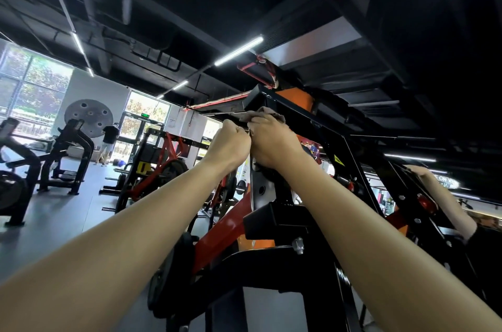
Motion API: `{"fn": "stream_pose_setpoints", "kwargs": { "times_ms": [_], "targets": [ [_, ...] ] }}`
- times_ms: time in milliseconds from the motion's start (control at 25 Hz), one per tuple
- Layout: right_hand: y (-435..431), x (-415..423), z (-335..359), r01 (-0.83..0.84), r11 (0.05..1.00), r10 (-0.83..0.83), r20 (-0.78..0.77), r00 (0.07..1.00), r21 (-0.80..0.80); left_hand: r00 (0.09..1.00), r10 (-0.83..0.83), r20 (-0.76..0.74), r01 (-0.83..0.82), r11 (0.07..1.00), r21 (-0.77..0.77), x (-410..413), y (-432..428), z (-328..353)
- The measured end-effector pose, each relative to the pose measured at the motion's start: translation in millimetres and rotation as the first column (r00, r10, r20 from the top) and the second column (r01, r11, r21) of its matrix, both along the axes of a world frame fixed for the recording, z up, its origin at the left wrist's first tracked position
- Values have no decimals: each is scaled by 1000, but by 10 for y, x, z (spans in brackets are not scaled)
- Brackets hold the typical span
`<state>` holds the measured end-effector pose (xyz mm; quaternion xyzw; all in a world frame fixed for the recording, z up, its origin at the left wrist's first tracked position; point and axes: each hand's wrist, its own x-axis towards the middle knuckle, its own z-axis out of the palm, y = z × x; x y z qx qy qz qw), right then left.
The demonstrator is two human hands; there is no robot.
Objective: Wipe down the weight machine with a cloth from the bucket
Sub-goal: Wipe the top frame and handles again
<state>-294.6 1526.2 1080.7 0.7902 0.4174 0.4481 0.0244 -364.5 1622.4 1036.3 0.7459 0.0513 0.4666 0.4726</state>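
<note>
Both my arms reach up to the top of a black, red and orange weight machine [307, 225]. My right hand [271, 141] grips a brownish cloth [267, 112] and holds it against the black top bar [260, 98]. Right beside it, my left hand [231, 143] is curled in a fist, touching the right hand; whatever it may hold is hidden behind its fingers. No bucket is in view.
Other gym machines [65, 158] stand on the grey floor to the left. A person [108, 141] stands far off by the windows. A mirror [445, 196] on the right reflects my arm. Black ceiling ducts and light strips hang overhead.
</note>
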Motion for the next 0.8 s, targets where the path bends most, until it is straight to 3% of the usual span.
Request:
{"fn": "stream_pose_setpoints", "kwargs": {
  "times_ms": [120, 240, 320, 480, 640, 720, 800],
  "targets": [
    [196, -19, 189, 164, 984, -165, -13, 986, -69, 1000, 17, -12, -17, 1000, 9, -18, 56, -27],
    [227, -95, 73, 244, 955, -220, 150, 964, -168, 1000, 15, -22, -15, 1000, 17, 10, 125, -84],
    [106, -109, -39, 216, 956, -181, 184, 966, -196, 1000, 3, -29, -2, 1000, 14, 52, 140, -99],
    [75, -50, 122, 133, 975, -123, 64, 990, -179, 1000, -18, -25, 18, 1000, 13, 132, 68, -83],
    [82, -54, 3, 133, 979, -115, 117, 986, -156, 1000, -4, -19, 4, 1000, -2, 151, 30, -81],
    [2, -3, -36, 1, 995, 0, 9, 1000, -95, 1000, 9, -24, -9, 1000, 1, 156, 24, -91],
    [-63, 19, 13, -227, 964, 254, -223, 941, 140, 1000, 4, -22, -4, 1000, 2, 155, -11, -86]
  ]
}}
